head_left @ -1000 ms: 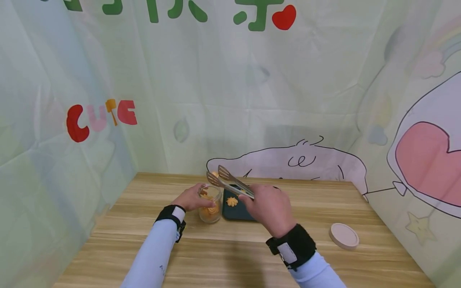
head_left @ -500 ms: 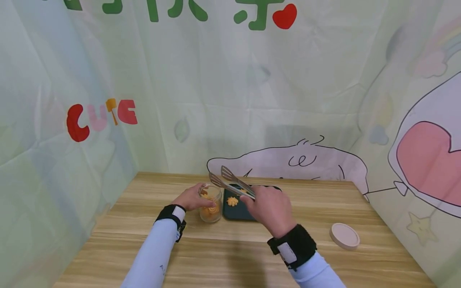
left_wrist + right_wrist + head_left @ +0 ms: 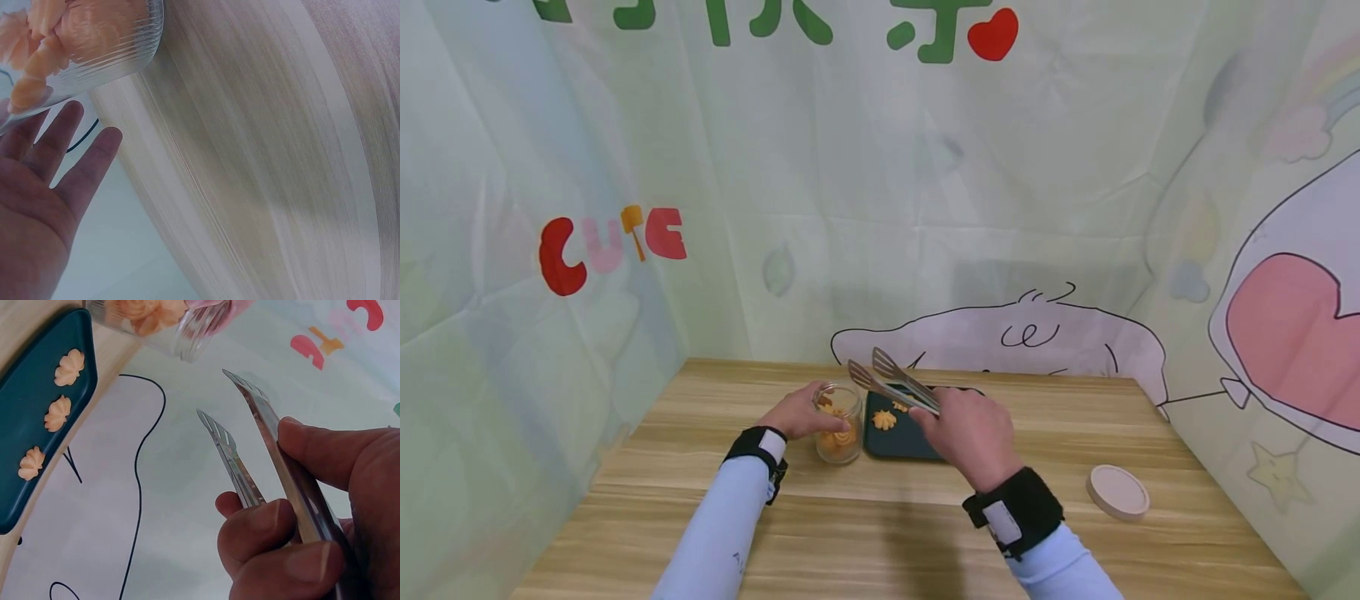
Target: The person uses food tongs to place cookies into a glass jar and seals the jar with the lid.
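My left hand (image 3: pixel 797 414) holds an upright glass jar (image 3: pixel 838 454) with its thumb at the near side. Inside the open jar are several orange piped cookies (image 3: pixel 94 31). My right hand (image 3: pixel 973 433) grips metal tongs (image 3: pixel 897 390) above the dark green tray (image 3: pixel 902 447), right beside the jar. The tongs' slotted tips stand apart with nothing between them. In the right wrist view, three flower-shaped cookies (image 3: pixel 57 413) lie in a row on the tray. My right hand and the tongs cover part of the tray in the head view.
A round, pale pink lid (image 3: pixel 1117 492) lies on the wooden table (image 3: pixel 820 533) at the right. Printed cloth (image 3: pixel 880 208) hangs at the back and both sides of the table.
My right hand and the tongs have moved slightly right, away from the jar. A small orange piece showed at the tongs' tips a second ago and is gone from there. My left hand stays put.
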{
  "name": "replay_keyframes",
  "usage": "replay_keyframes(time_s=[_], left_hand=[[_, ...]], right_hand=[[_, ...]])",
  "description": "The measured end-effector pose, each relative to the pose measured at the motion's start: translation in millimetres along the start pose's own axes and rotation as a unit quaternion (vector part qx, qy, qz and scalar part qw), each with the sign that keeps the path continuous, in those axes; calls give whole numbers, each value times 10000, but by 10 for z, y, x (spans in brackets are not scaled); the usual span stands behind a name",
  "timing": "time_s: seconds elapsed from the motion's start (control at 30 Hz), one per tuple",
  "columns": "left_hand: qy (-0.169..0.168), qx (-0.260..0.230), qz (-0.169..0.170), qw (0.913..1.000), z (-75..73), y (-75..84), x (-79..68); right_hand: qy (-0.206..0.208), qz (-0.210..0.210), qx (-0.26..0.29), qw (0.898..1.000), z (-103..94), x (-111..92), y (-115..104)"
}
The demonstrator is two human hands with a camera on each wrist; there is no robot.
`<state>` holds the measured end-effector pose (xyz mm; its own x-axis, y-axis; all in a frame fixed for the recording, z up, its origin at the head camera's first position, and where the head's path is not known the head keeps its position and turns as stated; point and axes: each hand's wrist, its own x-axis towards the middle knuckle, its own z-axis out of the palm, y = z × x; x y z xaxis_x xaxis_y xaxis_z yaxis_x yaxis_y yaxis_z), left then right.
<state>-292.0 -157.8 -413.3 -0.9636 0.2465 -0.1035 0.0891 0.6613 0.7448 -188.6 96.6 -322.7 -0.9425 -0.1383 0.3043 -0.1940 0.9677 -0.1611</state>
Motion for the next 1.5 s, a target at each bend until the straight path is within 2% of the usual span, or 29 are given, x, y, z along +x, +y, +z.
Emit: replay_keyframes(time_s=[0.3,0.63,0.8,0.9,1.27,1.5], left_hand=[[11,22,-15,10000,-2,11,-23],[-1,-4,-3,10000,2,-29,6],[5,34,38,10000,0,-36,5],[26,33,25,10000,4,-34,3],[94,143,61,9998,2,-28,6],[91,151,89,9998,-6,-27,-6]], right_hand=[[-227,181,128,9995,43,14,58],[-170,154,47,9997,128,35,134],[-376,370,40,9986,207,55,166],[-519,476,-28,9975,269,57,194],[-619,451,-506,9958,629,75,268],[-616,356,-461,9964,772,71,252]])
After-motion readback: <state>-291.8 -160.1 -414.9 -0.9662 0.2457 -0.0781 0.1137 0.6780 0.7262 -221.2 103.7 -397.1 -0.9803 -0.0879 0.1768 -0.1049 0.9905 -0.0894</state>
